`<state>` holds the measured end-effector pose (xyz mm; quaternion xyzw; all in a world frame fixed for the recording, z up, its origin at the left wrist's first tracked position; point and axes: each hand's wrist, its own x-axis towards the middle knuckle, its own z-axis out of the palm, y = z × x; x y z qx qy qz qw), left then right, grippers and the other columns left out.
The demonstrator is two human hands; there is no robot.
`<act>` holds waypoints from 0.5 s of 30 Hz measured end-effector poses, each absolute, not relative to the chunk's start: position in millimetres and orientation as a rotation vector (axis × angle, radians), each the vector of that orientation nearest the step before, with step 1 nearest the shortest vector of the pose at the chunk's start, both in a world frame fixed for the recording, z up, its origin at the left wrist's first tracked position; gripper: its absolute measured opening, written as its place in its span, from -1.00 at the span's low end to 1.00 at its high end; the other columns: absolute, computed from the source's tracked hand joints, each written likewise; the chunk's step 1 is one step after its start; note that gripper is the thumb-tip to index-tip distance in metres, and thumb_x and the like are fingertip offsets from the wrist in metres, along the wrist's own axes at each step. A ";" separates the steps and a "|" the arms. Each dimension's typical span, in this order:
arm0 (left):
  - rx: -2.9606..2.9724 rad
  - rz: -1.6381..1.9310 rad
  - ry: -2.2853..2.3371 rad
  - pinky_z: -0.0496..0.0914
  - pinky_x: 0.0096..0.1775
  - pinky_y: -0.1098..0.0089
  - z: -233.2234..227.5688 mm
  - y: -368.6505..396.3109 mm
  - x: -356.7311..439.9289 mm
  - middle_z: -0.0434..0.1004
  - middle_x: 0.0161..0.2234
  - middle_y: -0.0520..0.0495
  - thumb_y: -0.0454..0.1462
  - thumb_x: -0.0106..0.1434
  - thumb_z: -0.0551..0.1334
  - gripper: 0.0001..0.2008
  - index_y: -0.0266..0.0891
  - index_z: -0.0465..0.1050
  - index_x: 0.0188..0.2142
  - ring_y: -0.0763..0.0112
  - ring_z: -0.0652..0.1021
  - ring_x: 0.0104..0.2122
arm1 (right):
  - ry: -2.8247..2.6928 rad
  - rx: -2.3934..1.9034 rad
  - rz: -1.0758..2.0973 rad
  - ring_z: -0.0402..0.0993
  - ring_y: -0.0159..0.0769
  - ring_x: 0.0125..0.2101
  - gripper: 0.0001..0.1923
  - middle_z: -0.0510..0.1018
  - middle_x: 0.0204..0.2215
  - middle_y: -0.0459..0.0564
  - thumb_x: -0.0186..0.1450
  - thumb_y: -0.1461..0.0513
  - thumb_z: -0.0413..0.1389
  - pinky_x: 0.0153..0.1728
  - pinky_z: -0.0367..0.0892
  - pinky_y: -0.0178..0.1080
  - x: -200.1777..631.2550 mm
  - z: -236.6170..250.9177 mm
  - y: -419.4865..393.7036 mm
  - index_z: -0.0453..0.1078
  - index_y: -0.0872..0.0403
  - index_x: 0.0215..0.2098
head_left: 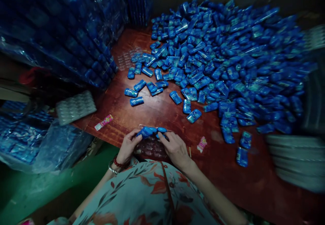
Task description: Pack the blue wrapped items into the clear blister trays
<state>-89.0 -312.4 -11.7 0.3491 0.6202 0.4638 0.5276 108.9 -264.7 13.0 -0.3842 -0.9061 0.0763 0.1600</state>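
At the table's near edge, my left hand (128, 146) is closed around small blue shrink-wrapped packs (146, 132) with rounded ends. My right hand (175, 148), fingers bent, grips another blue pack (161, 130) beside them. Below both hands lies a clear plastic tray (152, 148) with moulded hollows, partly covered by the hands and the packs. How many packs each hand holds is hard to make out.
A large heap of blue packs (203, 55) covers the table's back and right. Wrapped blue stacks (76, 25) rise at left. Stacked clear trays stand at left (76, 107) and right (297, 160). Pink wrappers (104, 122) and another pink wrapper (202, 144) lie nearby.
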 end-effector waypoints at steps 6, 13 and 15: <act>1.471 1.096 1.426 0.38 -0.18 0.38 -17.6 -326.7 -83.5 0.48 -0.27 -0.10 -0.27 0.24 0.17 -0.83 -0.20 0.46 -0.18 0.38 0.48 -0.23 | -2.243 -0.996 0.657 0.34 -0.25 -0.20 -0.64 0.42 -0.23 0.07 0.29 0.19 0.04 -0.23 0.29 -0.22 107.4 12.6 -283.1 0.29 0.08 0.05; 1.925 0.581 1.820 0.23 0.02 0.11 -34.0 -340.9 -90.7 0.31 0.08 -0.24 -0.13 0.24 0.15 -0.49 -0.17 0.16 0.16 0.11 0.33 0.05 | -2.388 -0.970 0.547 0.31 -0.23 -0.12 -0.62 0.40 -0.13 0.12 0.31 0.40 -0.12 -0.17 0.30 -0.21 104.7 -4.9 -285.0 0.30 0.09 0.04; 1.950 0.453 1.856 0.22 0.01 0.12 -36.6 -341.7 -94.4 0.28 0.10 -0.25 -0.11 0.24 0.14 -0.44 -0.19 0.11 0.19 0.11 0.32 0.06 | -2.514 -0.952 0.351 0.32 -0.23 -0.19 -0.62 0.43 -0.17 0.13 0.32 0.40 -0.16 -0.26 0.28 -0.23 103.8 -7.2 -282.7 0.31 0.13 0.04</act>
